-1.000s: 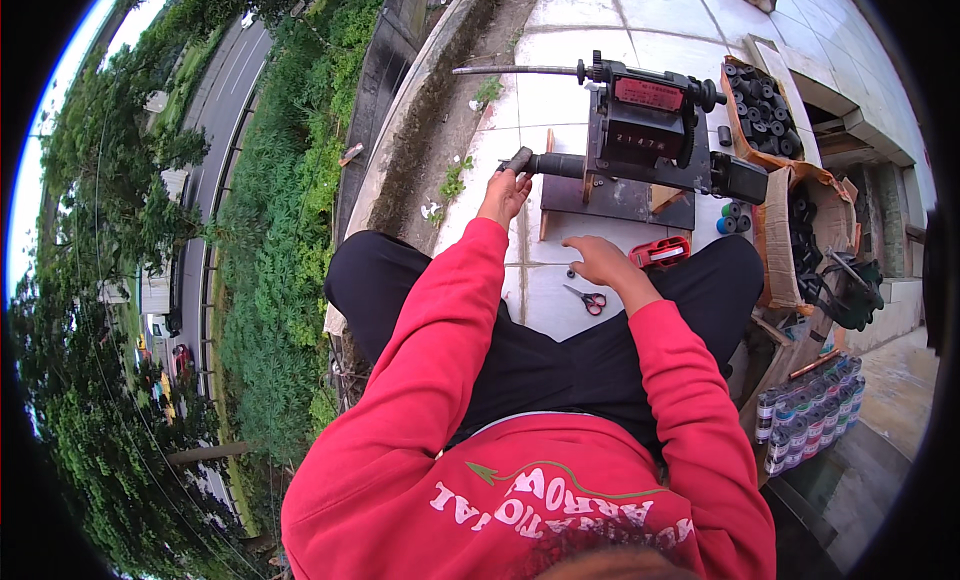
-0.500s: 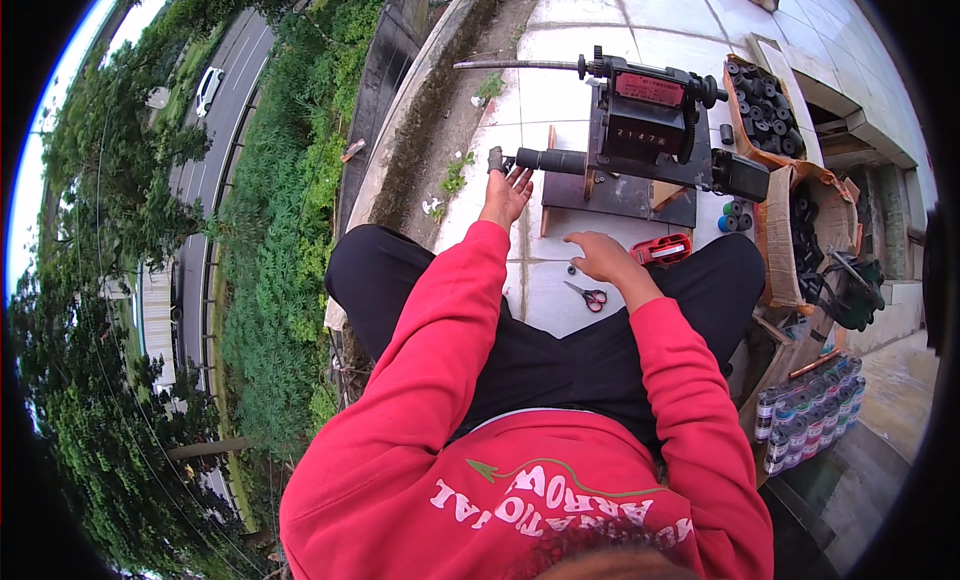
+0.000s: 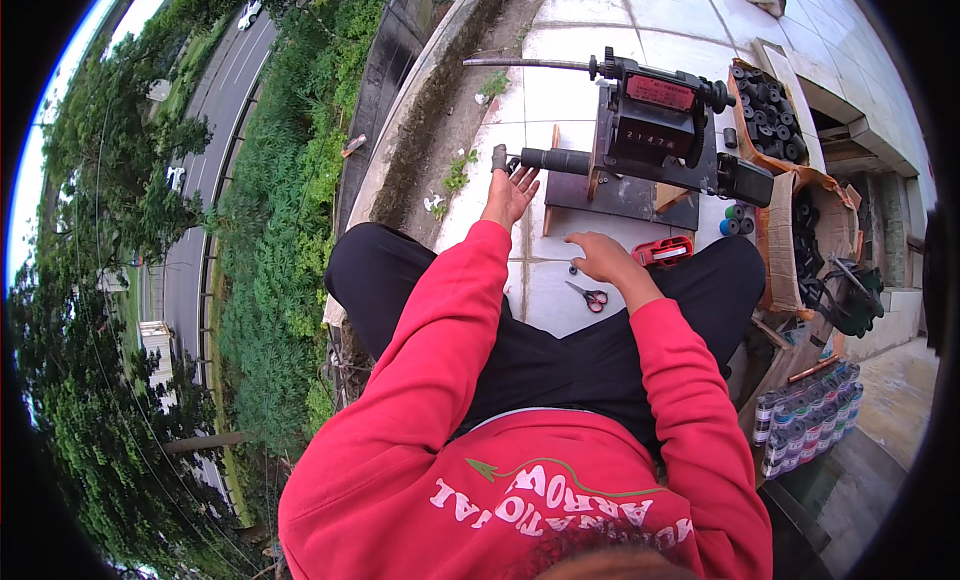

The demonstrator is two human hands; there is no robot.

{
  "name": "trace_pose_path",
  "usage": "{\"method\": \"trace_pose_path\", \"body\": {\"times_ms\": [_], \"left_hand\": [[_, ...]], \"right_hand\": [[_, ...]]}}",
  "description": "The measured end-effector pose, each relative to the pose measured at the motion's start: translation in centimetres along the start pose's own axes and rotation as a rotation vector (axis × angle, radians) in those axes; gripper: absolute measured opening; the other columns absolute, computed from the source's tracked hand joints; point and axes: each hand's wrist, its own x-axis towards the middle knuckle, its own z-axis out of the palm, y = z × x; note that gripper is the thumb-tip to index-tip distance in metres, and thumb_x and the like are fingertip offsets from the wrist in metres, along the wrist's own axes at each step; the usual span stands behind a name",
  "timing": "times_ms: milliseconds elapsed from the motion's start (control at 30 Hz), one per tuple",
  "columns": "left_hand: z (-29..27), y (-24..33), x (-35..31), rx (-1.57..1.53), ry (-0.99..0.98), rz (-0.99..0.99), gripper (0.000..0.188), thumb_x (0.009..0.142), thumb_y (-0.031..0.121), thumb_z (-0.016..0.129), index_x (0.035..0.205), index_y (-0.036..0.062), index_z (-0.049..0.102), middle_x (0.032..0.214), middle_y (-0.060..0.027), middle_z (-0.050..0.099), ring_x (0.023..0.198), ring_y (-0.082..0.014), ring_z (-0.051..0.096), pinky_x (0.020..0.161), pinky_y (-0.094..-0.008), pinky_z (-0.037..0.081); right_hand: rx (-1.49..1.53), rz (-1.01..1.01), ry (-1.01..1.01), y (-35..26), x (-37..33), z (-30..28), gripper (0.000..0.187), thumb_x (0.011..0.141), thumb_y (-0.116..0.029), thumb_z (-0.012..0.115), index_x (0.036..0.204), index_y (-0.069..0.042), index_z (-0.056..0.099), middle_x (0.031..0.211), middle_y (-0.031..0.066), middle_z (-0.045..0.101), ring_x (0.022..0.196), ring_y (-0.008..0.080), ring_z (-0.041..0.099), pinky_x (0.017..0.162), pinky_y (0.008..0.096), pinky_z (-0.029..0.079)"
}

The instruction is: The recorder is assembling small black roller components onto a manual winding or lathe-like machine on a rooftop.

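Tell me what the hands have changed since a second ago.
The left hand has opened: its thumb has swung left, off the end of the black roller, and its fingers now spread below that end. Whether it still touches there is hard to tell. The right hand, scissors and machine stayed as they were.

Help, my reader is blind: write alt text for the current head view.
A seated person in a red sweatshirt has an open left hand at the free end of a black cylinder jutting from a black machine; the right hand is near scissors. A box of black rolls stands at right, greenery and a road at left.
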Motion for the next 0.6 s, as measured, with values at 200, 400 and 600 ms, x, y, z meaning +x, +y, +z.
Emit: {"method": "trace_pose_path", "body": {"times_ms": [200, 400, 600], "left_hand": [[0.7, -0.5, 0.6, 0.089, -0.080, 0.098, 0.036, 0.098, 0.015, 0.069, 0.129, 0.0131, 0.050, 0.126, -0.0098, 0.063, 0.123, -0.0298, 0.062, 0.100, -0.0471, 0.053], [-1.0, 0.2, 1.7, -0.132, 0.013, 0.188, 0.033, 0.097, 0.013, 0.068, 0.127, 0.0133, 0.053, 0.126, -0.0087, 0.063, 0.113, -0.0288, 0.063, 0.086, -0.0438, 0.054], [-2.9, 2.9, 2.5, -0.162, 0.107, 0.321, 0.029, 0.099, 0.017, 0.062, 0.127, 0.0137, 0.058, 0.128, -0.0024, 0.064, 0.118, -0.0245, 0.062, 0.096, -0.0462, 0.048]], "right_hand": [[0.006, -0.006, 0.001, 0.0, 0.2, 0.2, 0.050, 0.088, -0.017, 0.072, 0.136, -0.010, 0.062, 0.130, 0.0208, 0.066, 0.123, 0.0401, 0.060, 0.106, 0.0466, 0.047], [-0.005, -0.008, -0.023, -0.3, 0.3, 0.0, 0.049, 0.088, -0.017, 0.072, 0.136, -0.009, 0.063, 0.129, 0.0219, 0.067, 0.122, 0.0411, 0.061, 0.105, 0.0475, 0.048], [-0.002, -0.030, -0.013, -0.3, 0.4, 0.2, 0.049, 0.089, -0.018, 0.072, 0.136, -0.009, 0.062, 0.129, 0.0219, 0.067, 0.122, 0.0407, 0.060, 0.106, 0.0467, 0.048]]}}
